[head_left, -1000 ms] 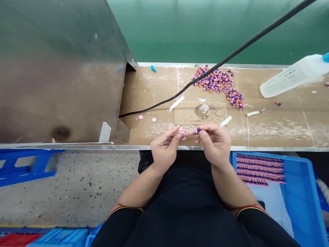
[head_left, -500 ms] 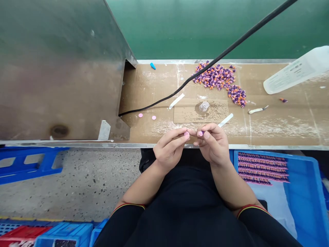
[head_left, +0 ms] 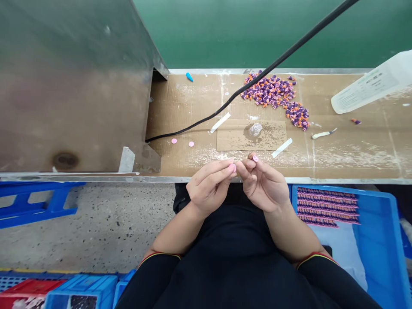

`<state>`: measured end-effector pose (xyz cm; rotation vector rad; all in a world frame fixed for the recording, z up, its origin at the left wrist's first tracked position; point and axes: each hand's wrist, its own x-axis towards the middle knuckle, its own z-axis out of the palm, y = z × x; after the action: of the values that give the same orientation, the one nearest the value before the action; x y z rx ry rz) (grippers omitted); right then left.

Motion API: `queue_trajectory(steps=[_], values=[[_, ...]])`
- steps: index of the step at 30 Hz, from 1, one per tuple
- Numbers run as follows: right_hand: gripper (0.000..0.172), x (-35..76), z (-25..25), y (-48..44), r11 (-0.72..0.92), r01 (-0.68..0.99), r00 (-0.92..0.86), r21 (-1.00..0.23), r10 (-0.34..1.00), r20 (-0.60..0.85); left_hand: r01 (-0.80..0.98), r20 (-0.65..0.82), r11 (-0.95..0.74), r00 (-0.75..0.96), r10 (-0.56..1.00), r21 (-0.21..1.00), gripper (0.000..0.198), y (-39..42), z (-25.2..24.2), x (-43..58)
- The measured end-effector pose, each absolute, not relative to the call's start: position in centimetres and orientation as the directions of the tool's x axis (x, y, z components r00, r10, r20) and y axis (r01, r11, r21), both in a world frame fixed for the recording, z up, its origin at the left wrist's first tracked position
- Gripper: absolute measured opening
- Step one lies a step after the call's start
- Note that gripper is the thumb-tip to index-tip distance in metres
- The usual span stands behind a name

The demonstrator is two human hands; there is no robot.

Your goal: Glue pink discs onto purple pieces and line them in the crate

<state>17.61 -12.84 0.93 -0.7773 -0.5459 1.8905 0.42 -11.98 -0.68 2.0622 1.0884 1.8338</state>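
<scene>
Small round pink disc (head_left: 255, 158) is seen on a fingertip of the half-curled right hand (head_left: 265, 184), no grip being made out, while a pink piece (head_left: 232, 168), its axis unreadable, is partly hidden by the pinched left hand (head_left: 209, 186).

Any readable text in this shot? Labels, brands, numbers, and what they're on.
"Illegible printed lines": the label on the white plastic bottle at the far end of the bench; too small and blurred to read.
No other readable words, brands or numbers are visible.
</scene>
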Motion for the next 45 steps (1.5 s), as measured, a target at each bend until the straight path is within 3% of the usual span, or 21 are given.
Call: queue_trajectory(steps=[3, 5, 7, 9, 12, 16, 20, 26, 33, 37, 45], values=[[0.02, 17.7, 1.1, -12.9, -0.428, -0.626, -0.329, -0.652, 0.903, -0.277, 0.323, 0.746, -0.696, -0.048, 0.665, 0.641, 0.022, -12.4, -0.4, 0.5], [0.021, 17.5, 1.0, -13.1, -0.403, -0.588, -0.303, -0.702, 0.914, -0.271, 0.21, 0.645, -0.618, -0.101, 0.757, 0.758, 0.017, -12.7, -0.2, 0.6], [0.023, 16.9, 0.9, -13.4, -0.32, -0.534, -0.206, -0.783, 0.947, -0.246, 0.02, 0.446, -0.45, -0.174, 0.878, 0.893, 0.007, -12.9, -0.1, 0.9], [0.021, 16.1, 0.9, -13.9, -0.145, -0.44, -0.016, -0.886, 0.988, -0.154, -0.221, 0.193, -0.228, -0.171, 0.966, 0.948, 0.019, -12.8, -0.1, 1.1], [0.01, 14.8, 1.0, -14.4, 0.128, -0.165, 0.228, -0.978, 0.97, 0.089, -0.5, -0.088, 0.05, -0.052, 0.995, 0.865, 0.032, -12.4, -0.1, 1.4], [0.012, 13.8, 1.1, -14.3, 0.368, 0.115, 0.254, -0.923, 0.887, 0.385, -0.655, -0.259, 0.219, 0.036, 0.965, 0.723, 0.033, -12.2, 0.5, 2.0], [0.019, 13.5, 0.7, -14.0, 0.45, 0.236, 0.245, -0.861, 0.83, 0.501, -0.705, -0.276, 0.24, 0.065, 0.959, 0.668, 0.03, -12.5, 0.9, 2.4], [0.015, 13.4, 0.5, -14.0, 0.448, 0.267, 0.249, -0.853, 0.823, 0.51, -0.665, -0.274, 0.216, 0.017, 0.961, 0.715, 0.031, -12.7, 0.5, 2.3], [0.023, 13.3, 0.5, -13.8, 0.506, 0.327, 0.248, -0.798, 0.769, 0.589, -0.493, -0.037, -0.056, -0.176, 0.984, 0.868, 0.022, -12.9, -0.7, 2.9], [0.018, 13.2, 0.3, -13.8, 0.493, 0.36, 0.26, -0.792, 0.762, 0.592, -0.37, 0.079, -0.156, -0.216, 0.973, 0.916, 0.013, -13.1, -1.1, 3.1], [0.023, 13.2, 0.0, -13.6, 0.506, 0.357, 0.282, -0.785, 0.743, 0.607, -0.3, 0.101, -0.167, -0.224, 0.969, 0.939, 0.02, -13.6, -1.4, 3.6]])
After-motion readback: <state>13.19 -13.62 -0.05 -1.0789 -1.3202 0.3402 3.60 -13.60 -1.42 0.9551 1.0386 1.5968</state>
